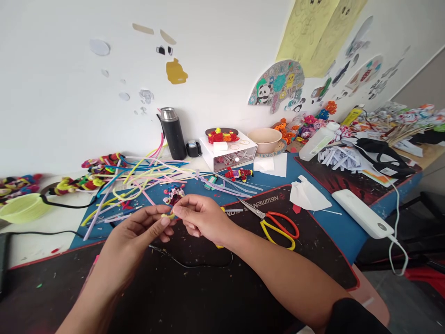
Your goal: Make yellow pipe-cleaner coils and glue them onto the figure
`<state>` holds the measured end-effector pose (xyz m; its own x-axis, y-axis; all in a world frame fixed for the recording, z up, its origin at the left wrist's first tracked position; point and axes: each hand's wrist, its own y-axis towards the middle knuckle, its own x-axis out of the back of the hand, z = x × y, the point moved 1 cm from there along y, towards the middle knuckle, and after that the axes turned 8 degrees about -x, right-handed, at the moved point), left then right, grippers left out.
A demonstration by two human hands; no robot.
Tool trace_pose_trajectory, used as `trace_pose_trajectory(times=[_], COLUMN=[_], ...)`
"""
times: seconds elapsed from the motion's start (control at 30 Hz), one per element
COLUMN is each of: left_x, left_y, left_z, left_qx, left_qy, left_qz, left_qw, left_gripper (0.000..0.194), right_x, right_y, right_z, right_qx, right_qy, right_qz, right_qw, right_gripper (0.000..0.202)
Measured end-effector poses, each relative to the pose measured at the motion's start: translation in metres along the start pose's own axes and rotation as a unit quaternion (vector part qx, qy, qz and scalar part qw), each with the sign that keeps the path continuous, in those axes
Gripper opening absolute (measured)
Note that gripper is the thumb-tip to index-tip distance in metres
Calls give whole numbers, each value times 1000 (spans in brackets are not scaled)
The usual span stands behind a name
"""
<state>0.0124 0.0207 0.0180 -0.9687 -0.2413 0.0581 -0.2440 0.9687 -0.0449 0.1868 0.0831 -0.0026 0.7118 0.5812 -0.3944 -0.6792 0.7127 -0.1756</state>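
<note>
Both hands meet over the black mat. My left hand pinches a small yellow fuzzy piece between thumb and fingers. Close against it on the right, my right hand is closed in a pinch at the piece's other end; its fingertips partly hide what they hold. Just behind the fingers is a small dark red and white pipe-cleaner figure. Scissors with one red and one yellow handle lie open to the right of my right hand.
Loose coloured pipe cleaners spread at the back left. A black thermos, a white box and a beige bowl stand by the wall. A white power bank with a cable, a bottle and white tissue are at right.
</note>
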Motion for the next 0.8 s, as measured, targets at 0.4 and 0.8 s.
trace_pose_trajectory(times=[0.4, 0.8], left_x=[3, 7], left_y=[1, 2], left_z=[6, 3], left_qx=[-24, 13], left_qy=[5, -44], left_qz=[17, 9], left_qw=[1000, 999], left_gripper=[59, 59], right_x=[1, 3], right_y=[-1, -1], right_z=[0, -3], right_qx=[-14, 13], right_qy=[-41, -105], right_qz=[-17, -23], right_qw=[999, 994], right_gripper=[41, 37])
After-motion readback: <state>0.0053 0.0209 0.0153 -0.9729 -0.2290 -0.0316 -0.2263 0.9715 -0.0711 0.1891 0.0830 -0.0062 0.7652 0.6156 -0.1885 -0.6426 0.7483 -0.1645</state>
